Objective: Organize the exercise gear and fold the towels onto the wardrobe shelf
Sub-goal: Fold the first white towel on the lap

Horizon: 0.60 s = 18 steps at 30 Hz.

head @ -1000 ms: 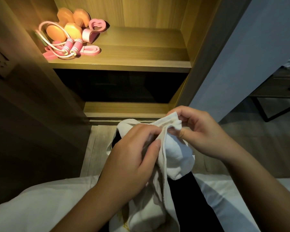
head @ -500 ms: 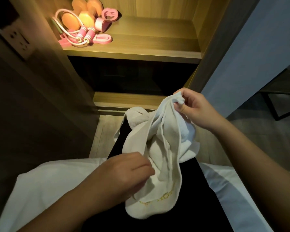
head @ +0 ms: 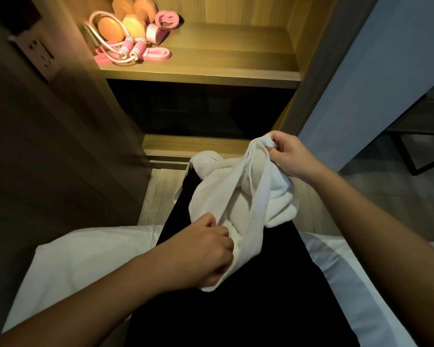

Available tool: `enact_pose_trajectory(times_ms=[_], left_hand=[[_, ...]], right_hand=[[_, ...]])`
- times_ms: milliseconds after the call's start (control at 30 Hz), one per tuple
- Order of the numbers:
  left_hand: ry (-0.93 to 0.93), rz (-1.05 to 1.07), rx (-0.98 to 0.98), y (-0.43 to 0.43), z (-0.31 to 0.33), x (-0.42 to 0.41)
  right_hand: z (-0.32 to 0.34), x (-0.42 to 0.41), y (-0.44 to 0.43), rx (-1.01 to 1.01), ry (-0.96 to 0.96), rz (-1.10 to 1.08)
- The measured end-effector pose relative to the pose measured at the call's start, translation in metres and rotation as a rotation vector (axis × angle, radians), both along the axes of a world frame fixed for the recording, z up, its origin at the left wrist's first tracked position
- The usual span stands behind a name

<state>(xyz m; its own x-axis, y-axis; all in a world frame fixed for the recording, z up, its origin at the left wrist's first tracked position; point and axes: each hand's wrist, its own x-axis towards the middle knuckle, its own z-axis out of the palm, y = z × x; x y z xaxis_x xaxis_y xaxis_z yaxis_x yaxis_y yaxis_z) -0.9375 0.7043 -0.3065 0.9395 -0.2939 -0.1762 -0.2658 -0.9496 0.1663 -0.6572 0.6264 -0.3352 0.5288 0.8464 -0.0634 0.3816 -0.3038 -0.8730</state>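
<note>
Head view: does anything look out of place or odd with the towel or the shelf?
Nothing damaged or spilled. The white towel is bunched and twisted between the left hand and right hand, unfolded. On the lit shelf, the jump rope and orange dumbbells lie heaped at the left end, cord looped loosely over them.

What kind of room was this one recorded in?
Likely a bedroom, perhaps a hotel room: a built-in wardrobe with a lit shelf, white bedding at the near edge, and a wall socket.

Wall socket [head: 39, 55] at left, white bedding [head: 85, 251] below, dark furniture [head: 422, 113] right.
</note>
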Motion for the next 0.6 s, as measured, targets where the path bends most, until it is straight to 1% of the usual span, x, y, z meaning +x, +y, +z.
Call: enact_pose_trajectory(times_ms=[33,100,167,267,433,500,600], left_hand=[[-0.014,0.043,-0.059,0.0,0.0,0.0],[-0.027,0.211,-0.23,0.003,0.002,0.001],[-0.101,0.331,-0.345,0.006,0.004,-0.002],[-0.233,0.31,-0.387,0.008,0.001,-0.013],[-0.31,0.313,-0.403,0.019,-0.009,-0.022],[-0.392,0.313,-0.408,0.026,-0.005,-0.016],[-0.575,0.307,-0.383,0.055,0.017,0.002]], right_hand=[[-0.001,0.0,-0.001,-0.001,-0.003,-0.006],[-0.001,0.001,-0.002,0.007,-0.004,-0.017],[-0.001,0.002,-0.004,0.019,-0.002,-0.036],[-0.002,0.006,-0.009,0.021,-0.006,-0.103],[-0.003,0.011,-0.015,-0.003,0.001,-0.161],[0.003,0.013,-0.014,0.058,0.005,-0.185],[0.027,0.03,-0.011,0.166,0.039,-0.243]])
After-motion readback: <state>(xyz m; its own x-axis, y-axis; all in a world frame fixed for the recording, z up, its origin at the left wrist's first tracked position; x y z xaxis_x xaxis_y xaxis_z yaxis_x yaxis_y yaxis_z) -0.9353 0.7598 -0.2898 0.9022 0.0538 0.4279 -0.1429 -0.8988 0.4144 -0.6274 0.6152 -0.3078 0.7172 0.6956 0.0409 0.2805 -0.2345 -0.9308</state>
